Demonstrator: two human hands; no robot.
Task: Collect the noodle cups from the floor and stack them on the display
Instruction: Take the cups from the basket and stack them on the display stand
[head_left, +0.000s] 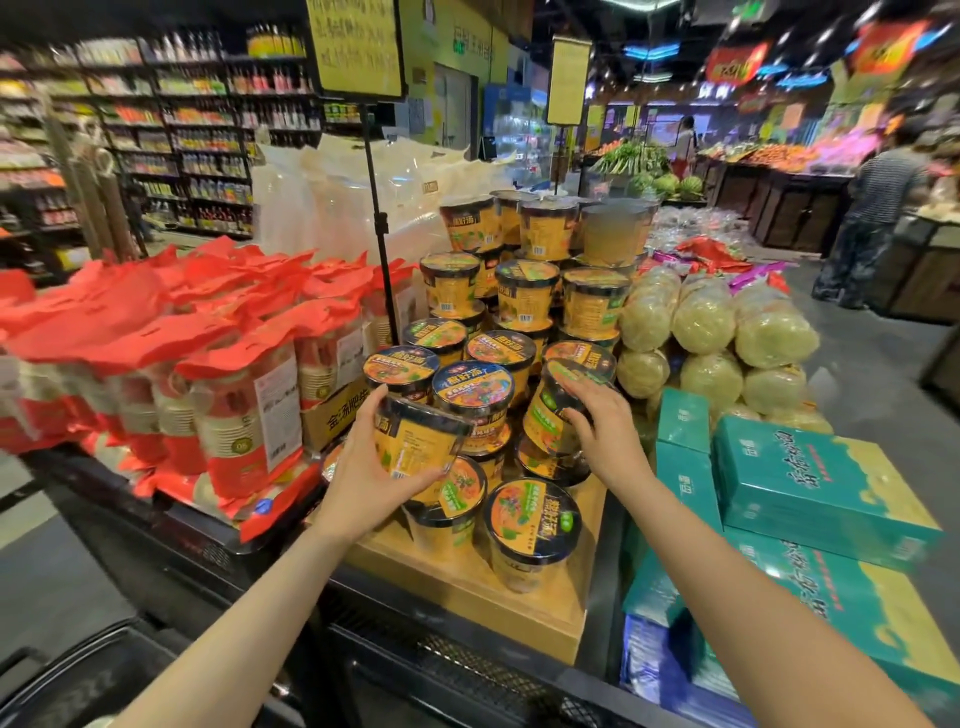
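Head view looks down over a wooden display platform stacked with yellow noodle cups. The left hand grips one noodle cup from its left side, fingers and thumb curled round the wall, the cup tilted with its dark lid rim turned up and to the right, held just above the front cups on the platform. The right hand holds a second cup, fingers wrapped over its lid edge and side; this cup leans to the left and sits at the right edge of the pile, touching or nearly touching the cups beneath it (contact is hard to judge). Behind the hands the stacked cups rise in tiers toward the back. A front cup stands upright near the platform's front edge. To the left lie red-topped packs; to the right, teal boxes and round pale noodle bundles. A black sign pole rises just left of the cups.
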